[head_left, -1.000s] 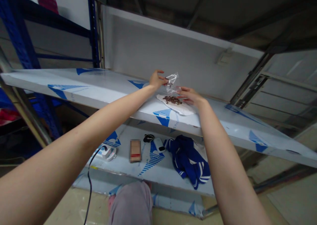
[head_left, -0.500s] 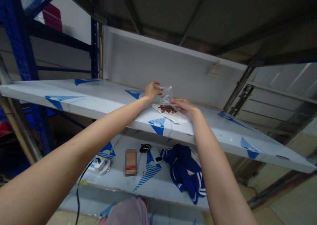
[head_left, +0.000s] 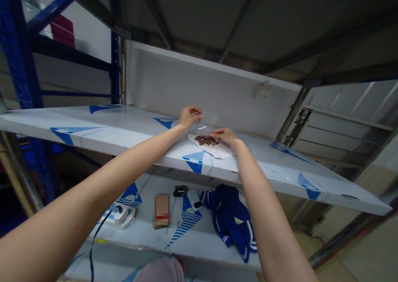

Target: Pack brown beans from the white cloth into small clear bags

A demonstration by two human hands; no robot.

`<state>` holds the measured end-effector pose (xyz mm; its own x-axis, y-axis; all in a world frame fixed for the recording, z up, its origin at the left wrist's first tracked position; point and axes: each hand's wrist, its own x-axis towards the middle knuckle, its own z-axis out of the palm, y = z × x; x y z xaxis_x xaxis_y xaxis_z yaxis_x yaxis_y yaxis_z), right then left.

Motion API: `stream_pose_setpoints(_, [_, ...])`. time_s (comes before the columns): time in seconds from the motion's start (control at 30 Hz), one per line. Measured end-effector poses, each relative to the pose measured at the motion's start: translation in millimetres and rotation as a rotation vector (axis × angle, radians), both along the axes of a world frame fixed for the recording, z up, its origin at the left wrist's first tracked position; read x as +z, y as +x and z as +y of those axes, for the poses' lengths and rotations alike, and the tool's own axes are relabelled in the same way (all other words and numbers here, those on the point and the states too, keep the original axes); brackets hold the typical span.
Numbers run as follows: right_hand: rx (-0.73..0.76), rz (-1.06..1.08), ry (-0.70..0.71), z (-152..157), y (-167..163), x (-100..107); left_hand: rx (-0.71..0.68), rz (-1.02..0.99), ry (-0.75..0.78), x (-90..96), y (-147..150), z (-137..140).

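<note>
- Left hand (head_left: 188, 116): raised just above the upper shelf (head_left: 93, 124), fingers pinched on the edge of a clear plastic bag (head_left: 207, 118).
- Right hand (head_left: 226, 136): fingertips lowered onto a pile of small brown pieces (head_left: 205, 140); whether they grasp any cannot be told.
- The pile lies on a white sheet (head_left: 217, 150), just below the bag and between both hands.
- Lower shelf (head_left: 199, 232): blue garment (head_left: 231, 215).

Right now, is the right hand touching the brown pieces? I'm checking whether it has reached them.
Touching. In the head view the right hand's fingertips rest on the edge of the brown pieces, no gap showing.
</note>
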<state>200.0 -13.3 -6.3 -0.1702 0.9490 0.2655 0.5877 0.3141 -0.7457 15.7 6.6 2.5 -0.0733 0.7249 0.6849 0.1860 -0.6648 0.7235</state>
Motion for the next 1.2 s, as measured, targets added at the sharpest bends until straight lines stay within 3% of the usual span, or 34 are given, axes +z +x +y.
stream_pose_setpoints(0.17, [-0.118, 0.061, 0.031, -1.8, -0.9, 1.3, -0.074, 0.097, -0.067, -4.1, 1.4, 2.8])
stream_pose_setpoints(0.33, [-0.15, 0.039, 0.007, -5.0, -3.5, 3.7, -0.145, 0.442, -0.145, -10.8, -3.8, 1.3])
stream_pose_setpoints(0.57, [0.029, 0.044, 0.038, -1.6, -4.4, 2.4, -0.18, 0.538, -0.094, -10.7, -5.0, 3.0])
stream_pose_setpoints(0.7, [0.017, 0.013, 0.046, -0.5, -5.5, 2.3, -0.167, 0.684, -0.127, -9.5, -4.2, 1.1])
stream_pose_setpoints(0.97, [-0.016, -0.152, 0.073, -5.8, -2.6, 3.7, -0.173, 0.79, -0.175, -8.5, -1.6, -11.0])
stream_pose_setpoints(1.2, [-0.04, -0.164, 0.082, -10.0, -2.7, 5.8, -0.214, 0.727, -0.126, -6.3, 2.1, -8.2])
